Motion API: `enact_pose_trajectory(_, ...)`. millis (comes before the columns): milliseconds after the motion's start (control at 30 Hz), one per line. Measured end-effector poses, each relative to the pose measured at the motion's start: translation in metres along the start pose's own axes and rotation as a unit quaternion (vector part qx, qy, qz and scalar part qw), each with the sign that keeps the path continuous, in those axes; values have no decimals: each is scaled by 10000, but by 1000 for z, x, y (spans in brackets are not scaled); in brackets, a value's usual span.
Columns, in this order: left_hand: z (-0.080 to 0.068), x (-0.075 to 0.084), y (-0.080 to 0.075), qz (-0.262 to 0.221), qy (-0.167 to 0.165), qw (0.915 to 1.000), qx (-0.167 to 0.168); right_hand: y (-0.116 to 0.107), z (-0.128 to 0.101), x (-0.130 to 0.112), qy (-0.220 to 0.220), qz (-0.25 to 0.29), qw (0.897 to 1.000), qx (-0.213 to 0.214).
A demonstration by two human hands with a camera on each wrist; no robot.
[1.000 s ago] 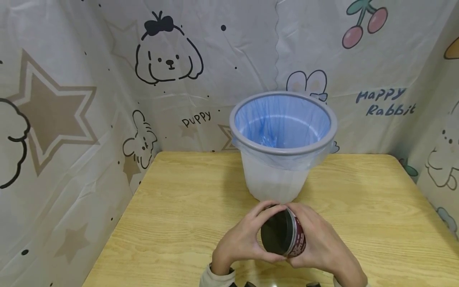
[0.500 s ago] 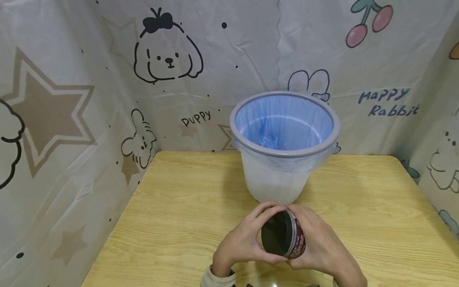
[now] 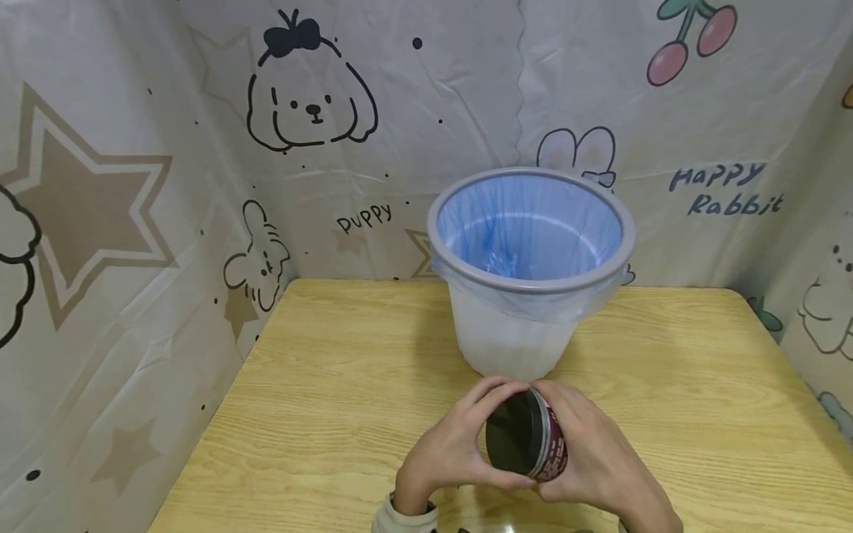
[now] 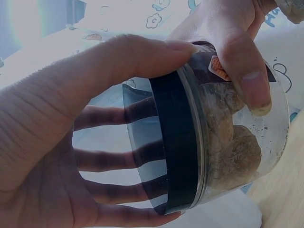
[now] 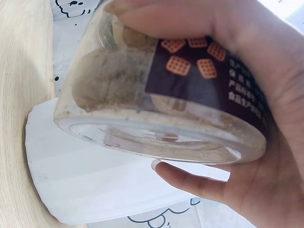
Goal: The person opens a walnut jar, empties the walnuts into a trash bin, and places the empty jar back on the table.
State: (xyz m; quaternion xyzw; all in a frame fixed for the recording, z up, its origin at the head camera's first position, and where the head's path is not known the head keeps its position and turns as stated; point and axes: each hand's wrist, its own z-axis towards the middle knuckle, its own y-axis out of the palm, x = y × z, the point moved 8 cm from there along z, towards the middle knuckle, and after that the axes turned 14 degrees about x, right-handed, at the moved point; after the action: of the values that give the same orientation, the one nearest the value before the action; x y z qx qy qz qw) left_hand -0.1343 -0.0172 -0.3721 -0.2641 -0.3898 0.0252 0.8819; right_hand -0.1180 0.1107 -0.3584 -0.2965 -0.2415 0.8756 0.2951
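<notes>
A clear plastic jar (image 4: 235, 156) is tilted on its side, held between both hands low in the head view. Brown rounded lumps (image 5: 107, 78) show through its wall, beside a dark maroon label (image 5: 199, 85) with waffle pictures. My left hand (image 3: 449, 444) grips the dark screw lid (image 4: 176, 142), its fingers spread around the rim and the thumb on top. Around the jar's body curls my right hand (image 3: 593, 448), thumb over the label. The lid sits on the jar's mouth.
Just beyond the hands, a white bin (image 3: 513, 340) with a grey rim and a blue bag liner (image 3: 533, 222) stands on the wooden table (image 3: 320, 392). Printed fabric (image 3: 400, 89) hangs behind the table and along both sides.
The head view has shifted slightly. Both hands keep their hold on the jar and lid, with hardly any visible motion.
</notes>
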Motion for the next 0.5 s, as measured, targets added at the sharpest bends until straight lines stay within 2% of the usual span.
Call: enact_pose_trajectory(500,-1,0,-1,3,-187,9997,139,0,-1,-1,10,-75,10000,-5)
